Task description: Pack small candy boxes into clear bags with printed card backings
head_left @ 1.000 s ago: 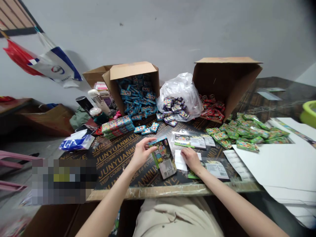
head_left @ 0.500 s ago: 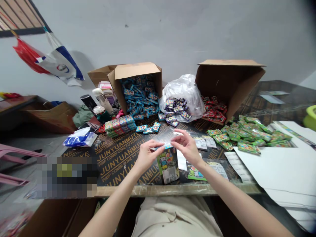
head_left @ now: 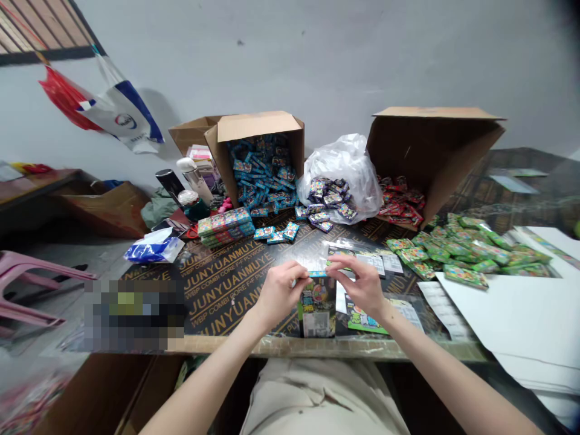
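Note:
A dark printed pouch point(head_left: 318, 305) with green lettering stands upright near the table's front edge. My left hand point(head_left: 281, 293) pinches its top left corner, thumb against finger. At the top right corner my right hand point(head_left: 362, 289) pinches it too, with the other fingers curled above. Between my fingertips a light blue strip point(head_left: 317, 273) runs along the pouch's top; I cannot tell whether it is a packet or part of the pouch. Another green and black pouch point(head_left: 367, 320) lies flat beneath my right wrist, with white papers close by.
An open carton point(head_left: 256, 127) holds blue packets point(head_left: 263, 175). Purple packets point(head_left: 333, 193) spill from a clear bag point(head_left: 342, 157), and red ones point(head_left: 401, 202) from another carton point(head_left: 435, 115). Green packets point(head_left: 471, 241) are heaped at right. A packet stack point(head_left: 226, 226) and bottles point(head_left: 197, 181) stand left.
My right hand has come down to the pouch's top edge, and its fingers have curled in. Both hands sit slightly lower. The whole view has shifted a little.

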A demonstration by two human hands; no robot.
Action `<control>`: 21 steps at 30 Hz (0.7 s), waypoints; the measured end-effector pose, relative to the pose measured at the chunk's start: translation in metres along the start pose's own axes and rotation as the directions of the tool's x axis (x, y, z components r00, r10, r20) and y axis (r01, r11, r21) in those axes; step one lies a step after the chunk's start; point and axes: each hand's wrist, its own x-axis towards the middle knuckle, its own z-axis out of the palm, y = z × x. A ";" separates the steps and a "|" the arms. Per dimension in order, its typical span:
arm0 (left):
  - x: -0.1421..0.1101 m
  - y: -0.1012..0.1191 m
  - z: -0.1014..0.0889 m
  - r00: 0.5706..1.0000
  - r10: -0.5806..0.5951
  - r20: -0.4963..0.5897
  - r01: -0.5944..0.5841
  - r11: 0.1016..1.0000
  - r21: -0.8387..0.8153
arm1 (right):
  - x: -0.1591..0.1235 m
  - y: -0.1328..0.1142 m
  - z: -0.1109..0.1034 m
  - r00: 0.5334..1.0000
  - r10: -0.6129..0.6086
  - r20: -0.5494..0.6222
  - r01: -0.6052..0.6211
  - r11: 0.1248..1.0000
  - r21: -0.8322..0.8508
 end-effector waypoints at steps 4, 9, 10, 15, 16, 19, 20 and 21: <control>-0.002 0.000 0.004 0.996 0.051 0.071 -0.059 0.992 0.113 | -0.011 0.001 -0.009 0.985 -0.153 0.080 0.160 0.983 -0.090; -0.004 0.001 0.006 0.988 0.140 0.068 -0.150 0.976 0.156 | 0.013 -0.014 -0.025 0.998 0.055 0.035 -0.052 0.996 -0.078; -0.005 0.001 0.007 0.989 0.133 0.059 -0.140 0.982 0.124 | 0.022 -0.020 -0.028 0.997 0.073 -0.001 -0.073 0.994 -0.084; -0.004 0.001 0.009 0.995 -0.065 -0.078 0.052 0.985 -0.164 | 0.051 -0.038 -0.027 0.961 0.157 0.229 -0.137 0.985 -0.103; -0.003 0.001 0.009 0.991 -0.094 -0.099 0.073 0.978 -0.194 | 0.052 -0.040 -0.025 0.930 0.189 0.315 -0.165 0.981 -0.103; -0.002 0.005 0.006 0.991 -0.083 -0.106 0.061 0.979 -0.196 | 0.051 -0.039 -0.015 0.844 0.264 0.466 -0.244 0.964 -0.103; -0.002 0.006 0.004 0.993 -0.067 -0.098 0.048 0.981 -0.188 | 0.050 -0.038 -0.012 0.826 0.280 0.489 -0.265 0.959 -0.101; -0.002 0.008 0.003 0.994 -0.053 -0.092 0.036 0.983 -0.182 | 0.049 -0.037 -0.009 0.812 0.291 0.507 -0.281 0.955 -0.097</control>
